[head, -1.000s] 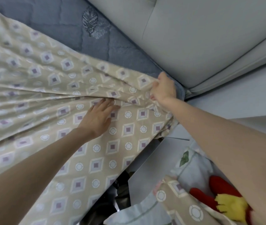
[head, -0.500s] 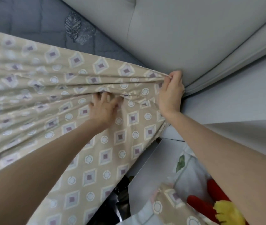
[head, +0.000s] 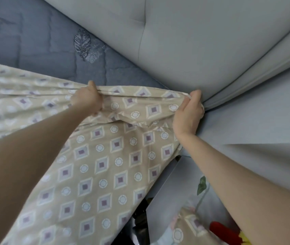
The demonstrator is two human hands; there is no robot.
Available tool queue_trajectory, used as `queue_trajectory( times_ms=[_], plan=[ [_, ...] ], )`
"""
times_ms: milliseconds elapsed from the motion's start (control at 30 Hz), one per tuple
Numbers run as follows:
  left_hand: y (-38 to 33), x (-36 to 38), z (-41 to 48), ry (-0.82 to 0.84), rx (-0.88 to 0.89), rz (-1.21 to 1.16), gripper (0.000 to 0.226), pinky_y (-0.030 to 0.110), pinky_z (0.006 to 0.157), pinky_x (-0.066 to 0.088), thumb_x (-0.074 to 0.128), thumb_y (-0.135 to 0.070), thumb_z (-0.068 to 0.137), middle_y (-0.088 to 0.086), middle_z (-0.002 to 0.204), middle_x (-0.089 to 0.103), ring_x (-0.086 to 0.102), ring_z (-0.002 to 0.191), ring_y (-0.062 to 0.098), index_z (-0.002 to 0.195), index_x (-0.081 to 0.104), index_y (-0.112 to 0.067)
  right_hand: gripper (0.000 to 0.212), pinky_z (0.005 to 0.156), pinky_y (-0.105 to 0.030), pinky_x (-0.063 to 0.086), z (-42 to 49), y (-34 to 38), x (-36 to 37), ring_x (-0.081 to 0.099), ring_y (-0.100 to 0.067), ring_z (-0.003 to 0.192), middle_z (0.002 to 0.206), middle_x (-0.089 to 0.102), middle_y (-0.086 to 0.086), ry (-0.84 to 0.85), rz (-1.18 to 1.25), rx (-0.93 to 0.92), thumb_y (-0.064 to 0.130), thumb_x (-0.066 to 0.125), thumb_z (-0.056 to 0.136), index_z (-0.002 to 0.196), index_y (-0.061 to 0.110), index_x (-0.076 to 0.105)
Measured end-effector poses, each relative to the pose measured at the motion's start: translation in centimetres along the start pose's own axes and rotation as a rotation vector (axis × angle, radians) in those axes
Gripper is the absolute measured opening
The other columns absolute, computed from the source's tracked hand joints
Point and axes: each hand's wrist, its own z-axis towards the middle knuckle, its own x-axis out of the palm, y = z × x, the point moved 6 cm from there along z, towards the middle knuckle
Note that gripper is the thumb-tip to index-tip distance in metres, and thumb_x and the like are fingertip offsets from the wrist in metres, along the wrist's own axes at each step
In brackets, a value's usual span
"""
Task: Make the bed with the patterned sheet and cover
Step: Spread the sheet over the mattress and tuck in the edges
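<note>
Hands grip the hem of the patterned sheet (head: pixel 105 165) over the blue mattress (head: pixel 52 55): left hand (head: pixel 86 100) at 10 o'clock, right hand (head: pixel 189 114) at 3 o'clock beside the headboard (head: pixel 193 41), probably to stretch the sheet towards that corner.

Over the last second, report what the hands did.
The left hand, flat on the patterned sheet before, moved up and now grips its edge. The right hand kept its grip on the corner, carrying it toward the headboard. The mattress beyond stays bare.
</note>
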Motion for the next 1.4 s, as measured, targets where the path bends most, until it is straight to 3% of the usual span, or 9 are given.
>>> queue_trajectory(
  times_ms=[100, 333, 500, 767, 900, 1067, 1167, 1300, 1400],
  plan=[
    [-1.4, -1.0, -0.2, -0.039, -0.042, -0.182, 0.020, 0.046, 0.086, 0.041, 0.038, -0.006, 0.092, 0.029, 0.112, 0.058, 0.053, 0.107, 0.045, 0.111, 0.042, -0.001, 0.011, 0.063, -0.022, 0.020, -0.3, 0.1, -0.5, 0.040, -0.022, 0.073, 0.084, 0.050, -0.010, 0.004, 0.038, 0.091, 0.002, 0.034, 0.097, 0.091, 0.003, 0.044],
    [-6.3, -7.0, -0.3, -0.222, 0.115, -0.276, 0.019, 0.045, 0.076, 0.032, 0.026, 0.007, 0.089, 0.032, 0.110, 0.056, 0.051, 0.103, 0.042, 0.098, 0.039, -0.004, 0.010, 0.070, -0.030, 0.035, 1.1, -0.5, -1.4, 0.054, -0.030, 0.086, 0.086, 0.050, -0.007, -0.082, 0.089, 0.254, 0.006, 0.030, 0.098, 0.089, 0.011, 0.032],
    [-10.2, -6.8, 0.5, -0.145, 0.271, -0.326, 0.029, 0.038, 0.074, 0.031, 0.058, -0.010, 0.086, 0.029, 0.111, 0.055, 0.049, 0.107, 0.044, 0.093, 0.029, -0.010, 0.017, 0.069, -0.025, 0.031, 2.2, -2.4, -3.2, 0.057, -0.032, 0.086, 0.097, 0.059, -0.021, -0.180, 0.085, 0.303, 0.006, 0.031, 0.099, 0.100, -0.004, 0.045],
    [-9.0, -3.6, 1.5, 0.140, 0.283, -0.467, 0.015, 0.031, 0.079, 0.033, 0.044, -0.013, 0.096, 0.021, 0.111, 0.053, 0.049, 0.103, 0.029, 0.101, 0.029, -0.014, 0.021, 0.072, -0.020, 0.025, 2.1, -2.5, -3.1, 0.050, -0.033, 0.098, 0.112, 0.052, -0.028, -0.188, 0.066, 0.308, 0.005, 0.038, 0.099, 0.103, -0.013, 0.049],
    [-9.2, -1.9, 1.1, 0.263, 0.252, -0.674, 0.035, 0.031, 0.077, 0.039, 0.051, -0.019, 0.096, 0.008, 0.101, 0.048, 0.047, 0.095, 0.020, 0.119, 0.025, -0.014, 0.019, 0.075, -0.023, 0.027, 1.7, -2.8, -2.7, 0.047, -0.030, 0.094, 0.112, 0.051, -0.028, -0.126, 0.080, 0.294, 0.005, 0.042, 0.098, 0.101, -0.011, 0.051],
    [-10.3, -2.5, -0.2, 0.212, 0.340, -0.732, 0.088, 0.015, 0.056, 0.044, 0.041, 0.015, 0.087, 0.003, 0.097, 0.047, 0.052, 0.078, 0.014, 0.149, -0.014, -0.014, 0.015, 0.068, -0.007, 0.026, 1.2, -2.6, -2.5, 0.039, -0.015, 0.085, 0.115, 0.048, -0.024, -0.055, 0.125, 0.192, 0.000, 0.046, 0.093, 0.105, -0.008, 0.050],
    [-9.3, -2.8, -1.6, 0.124, 0.423, -0.572, 0.097, 0.035, 0.074, 0.047, 0.048, 0.008, 0.087, 0.020, 0.133, 0.046, 0.055, 0.092, 0.028, 0.147, -0.022, -0.018, 0.043, 0.085, -0.005, 0.030, -0.3, -2.5, -2.1, 0.044, -0.019, 0.109, 0.126, 0.043, -0.020, 0.040, 0.129, 0.088, -0.015, 0.041, 0.080, 0.120, -0.002, 0.046],
    [-7.3, -0.5, -5.7, 0.026, 0.534, -0.481, 0.091, 0.041, 0.072, 0.049, 0.039, 0.011, 0.084, 0.014, 0.141, 0.041, 0.054, 0.085, 0.022, 0.149, -0.013, -0.026, 0.070, 0.112, -0.036, 0.028, -3.9, -2.3, -1.8, 0.031, -0.034, 0.133, 0.139, 0.034, -0.021, 0.091, 0.045, -0.064, -0.023, 0.034, 0.065, 0.130, 0.002, 0.039],
    [-5.1, 3.1, -9.0, 0.023, 0.587, -0.247, 0.077, 0.043, 0.113, 0.027, 0.036, 0.005, 0.090, 0.005, 0.159, 0.009, 0.019, 0.143, 0.024, 0.151, 0.000, -0.026, 0.060, 0.109, -0.038, 0.035, -7.7, -2.5, -1.2, 0.035, -0.033, 0.131, 0.138, 0.034, -0.018, 0.181, -0.010, -0.096, -0.022, 0.040, 0.071, 0.124, 0.007, 0.042]
  ],
)
